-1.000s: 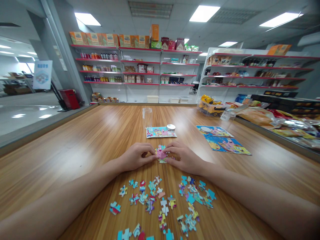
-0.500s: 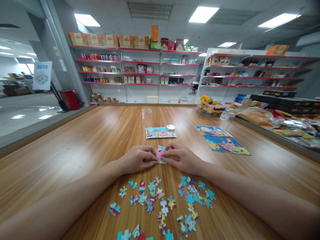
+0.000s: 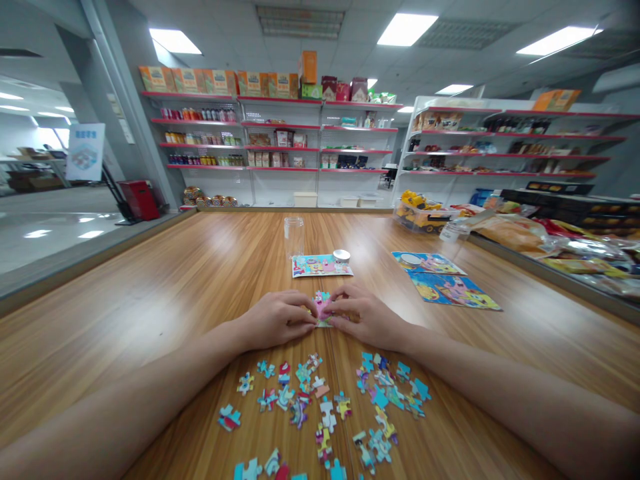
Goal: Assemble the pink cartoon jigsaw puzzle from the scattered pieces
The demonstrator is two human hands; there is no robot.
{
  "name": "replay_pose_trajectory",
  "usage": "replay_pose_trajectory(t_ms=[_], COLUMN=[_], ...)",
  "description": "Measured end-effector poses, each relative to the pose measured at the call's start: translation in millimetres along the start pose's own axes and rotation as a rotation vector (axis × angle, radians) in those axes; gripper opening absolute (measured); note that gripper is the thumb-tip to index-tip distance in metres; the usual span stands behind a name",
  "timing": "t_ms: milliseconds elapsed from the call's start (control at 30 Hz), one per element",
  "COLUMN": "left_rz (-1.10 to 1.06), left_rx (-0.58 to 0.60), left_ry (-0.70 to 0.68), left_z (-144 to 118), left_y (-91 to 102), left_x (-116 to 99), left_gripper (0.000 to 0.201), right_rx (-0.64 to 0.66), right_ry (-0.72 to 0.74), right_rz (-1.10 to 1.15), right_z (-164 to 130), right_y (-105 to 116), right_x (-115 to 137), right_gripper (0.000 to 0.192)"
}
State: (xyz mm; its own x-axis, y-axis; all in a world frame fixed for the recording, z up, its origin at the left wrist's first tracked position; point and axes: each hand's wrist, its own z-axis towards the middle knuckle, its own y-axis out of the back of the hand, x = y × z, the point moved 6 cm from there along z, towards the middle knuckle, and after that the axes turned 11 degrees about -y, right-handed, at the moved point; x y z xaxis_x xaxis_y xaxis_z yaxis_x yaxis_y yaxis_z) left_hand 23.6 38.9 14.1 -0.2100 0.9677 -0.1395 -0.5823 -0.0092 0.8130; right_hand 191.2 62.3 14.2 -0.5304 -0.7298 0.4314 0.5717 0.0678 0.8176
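Observation:
A small patch of joined jigsaw puzzle pieces [image 3: 322, 311], with a pink figure on it, lies flat on the table between my hands. My left hand [image 3: 280, 319] holds its left edge, fingers curled and fingertips pressed to it. From the other side, my right hand [image 3: 367, 316] grips the right edge with thumb and fingers; the fingers cover part of the picture. Nearer to me lie loose puzzle pieces [image 3: 329, 415], several of them, mostly light blue with some red and yellow. Behind the patch is a picture card [image 3: 315, 265] with a silver lid [image 3: 341, 255] on it.
A clear jar [image 3: 294, 237] stands just behind the card. To the right are blue picture sheets [image 3: 457, 291] with another lid [image 3: 411, 261], a second clear jar [image 3: 453, 231], and a bin of yellow toy vehicles [image 3: 423, 217]. Packaged goods [image 3: 570, 243] fill the right side.
My left fingertips have shifted slightly to the right, covering a little more of the joined pieces. My right hand and the loose pieces stay where they were.

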Motion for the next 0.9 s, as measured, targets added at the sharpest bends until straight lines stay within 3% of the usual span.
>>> replay_pose_trajectory(t_ms=[267,667,767,900], left_rz=[0.151,0.104,0.058,0.022], left_rx=[0.090,0.131,0.106,0.151], left_ry=[-0.061,-0.038,-0.006,0.043], left_z=[7,5,6,4], left_y=[4.3,3.7,4.7,1.0], left_x=[-8,-10,-9,-2], left_gripper=[0.016,0.019,0.032,0.037], right_rx=[-0.009,-0.009,-0.001,-0.174], right_ry=[0.012,0.018,0.022,-0.052], right_rz=[-0.009,-0.006,-0.007,0.107], right_z=[0,-1,1,-3], right_y=[0,-1,1,23], right_x=[-1,0,1,30], right_gripper=[0.019,0.018,0.020,0.015])
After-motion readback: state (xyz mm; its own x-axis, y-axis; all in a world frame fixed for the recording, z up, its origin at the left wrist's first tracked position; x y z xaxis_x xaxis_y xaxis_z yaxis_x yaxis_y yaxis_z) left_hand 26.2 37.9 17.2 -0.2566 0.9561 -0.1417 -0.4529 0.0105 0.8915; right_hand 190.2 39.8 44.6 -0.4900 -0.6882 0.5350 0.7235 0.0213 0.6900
